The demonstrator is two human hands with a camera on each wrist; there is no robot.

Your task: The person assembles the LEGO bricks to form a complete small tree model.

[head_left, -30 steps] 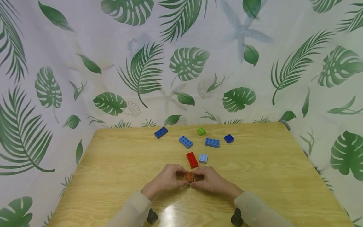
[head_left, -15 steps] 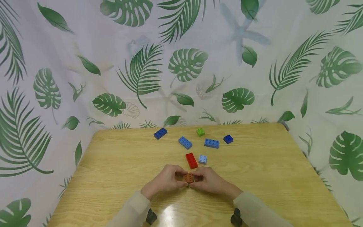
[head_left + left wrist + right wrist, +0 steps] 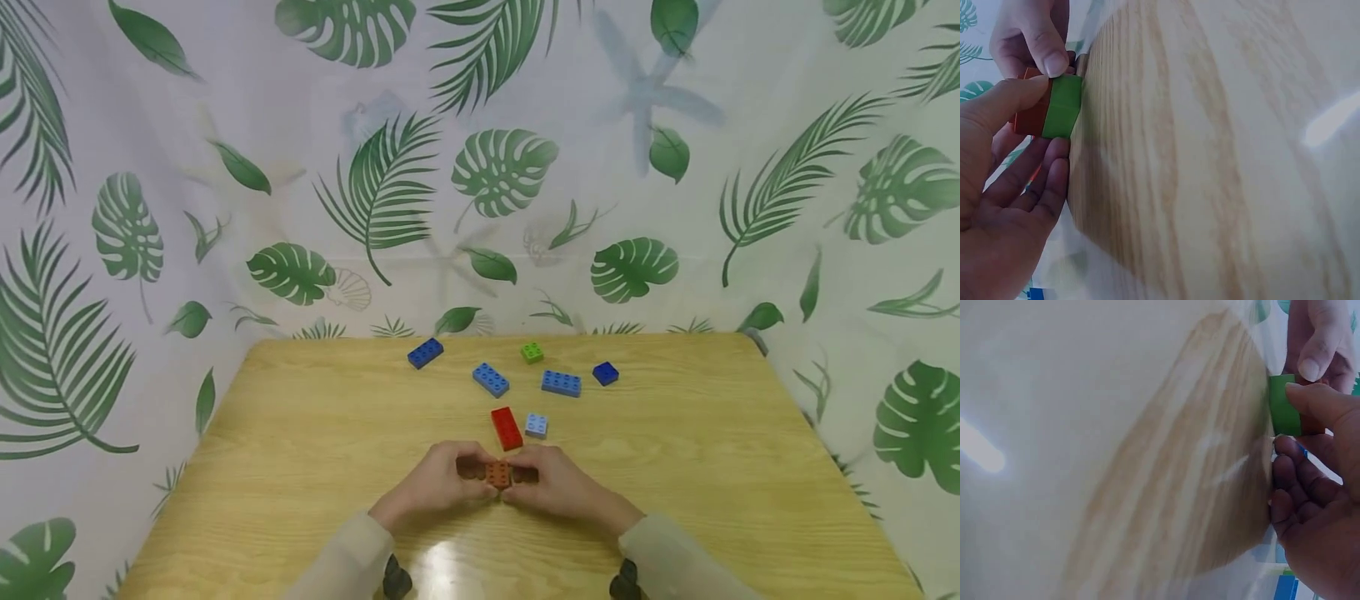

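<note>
An orange toy brick [image 3: 498,474] sits on top of a green brick [image 3: 1063,106], and the two stand stacked on the table. My left hand [image 3: 442,479] pinches the stack from its left side, its thumb on the near face in the left wrist view. From the right, my right hand [image 3: 558,483] pinches the same stack, the thumb lying across the green brick's near face in the right wrist view. Just beyond the fingers lie a red brick [image 3: 507,428] and a light blue square brick [image 3: 536,425]. The head view hides the green brick.
Farther back on the wooden table [image 3: 315,417] lie a dark blue long brick [image 3: 425,353], a blue long brick [image 3: 491,380], another blue long brick [image 3: 561,383], a lime green square brick [image 3: 532,352] and a dark blue square brick [image 3: 605,373]. A leaf-patterned cloth [image 3: 420,317] hangs behind.
Both hands keep their hold on the stacked bricks and barely move. The head view shifts slightly, and the loose bricks lie as before.
</note>
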